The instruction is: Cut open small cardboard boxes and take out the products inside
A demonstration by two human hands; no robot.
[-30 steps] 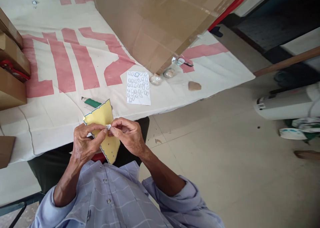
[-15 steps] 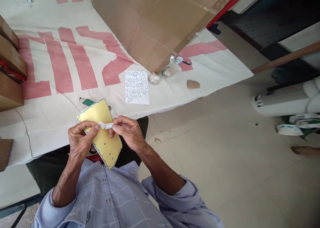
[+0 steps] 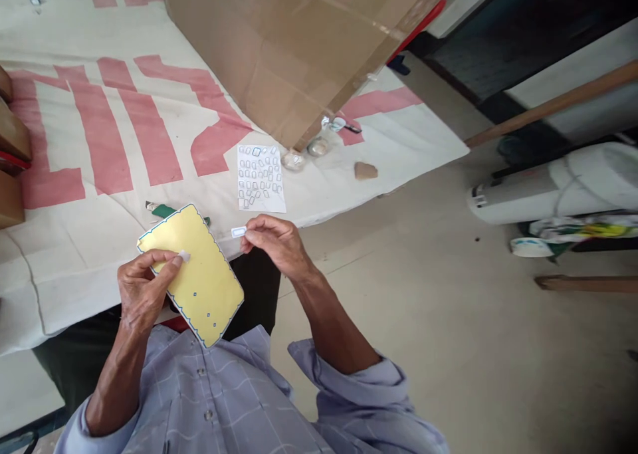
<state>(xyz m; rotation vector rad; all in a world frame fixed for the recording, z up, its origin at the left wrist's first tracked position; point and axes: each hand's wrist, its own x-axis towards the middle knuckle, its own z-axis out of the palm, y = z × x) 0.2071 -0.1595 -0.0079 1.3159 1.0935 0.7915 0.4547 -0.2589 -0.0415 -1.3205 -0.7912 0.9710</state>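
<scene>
My right hand [image 3: 276,241] is closed in a pinch on a small white label [image 3: 238,232] with a blue printed frame, held just off the table's front edge. Between the thumb and forefinger of my left hand [image 3: 147,278] is a small white scrap of paper [image 3: 184,256]. That hand lies over the left side of a yellow card [image 3: 212,274] with a blue wavy border and a few tiny blue marks; its other fingers are hidden. The card is tilted above my lap. Past its top edge lies a green-handled cutter [image 3: 163,210], partly covered by the card.
A white sheet with rows of framed labels [image 3: 260,178] lies on the cloth-covered table [image 3: 114,228]. Behind it stands a large cardboard box [image 3: 279,48]. Clear tape rolls [image 3: 293,161] and a brown scrap [image 3: 366,170] are to the right. Smaller boxes [image 3: 10,135] stand at left.
My right hand has drawn the framed label away from the white scrap, rightward and toward the table. My left hand keeps the scrap over the yellow card. The whole view has shifted slightly.
</scene>
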